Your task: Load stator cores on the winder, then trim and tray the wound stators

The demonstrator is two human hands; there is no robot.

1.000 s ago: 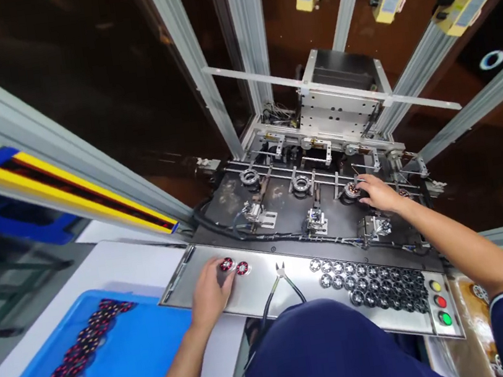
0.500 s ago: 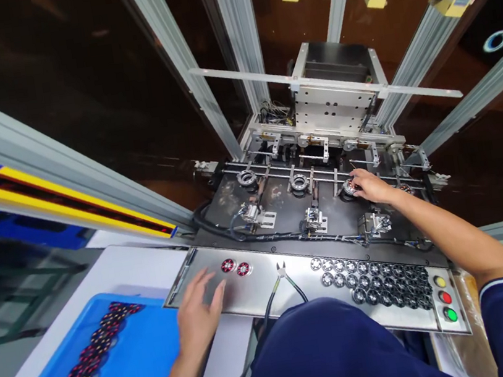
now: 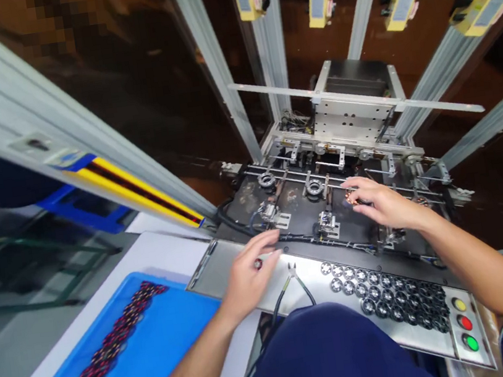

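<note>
Loosely spread left hand (image 3: 249,276) over a red disc (image 3: 258,264), right hand (image 3: 383,202) stretched forward, pinching coppery ring (image 3: 351,198)

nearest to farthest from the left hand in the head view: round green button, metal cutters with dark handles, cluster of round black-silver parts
1. Metal cutters with dark handles: just right of the left hand.
2. Cluster of round black-silver parts: farther right.
3. Round green button: far right.

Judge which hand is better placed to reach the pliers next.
Probably the left hand: it looks open, close to the pliers, while the right hand is farther away and appears to hold a copper-coloured part.
</note>
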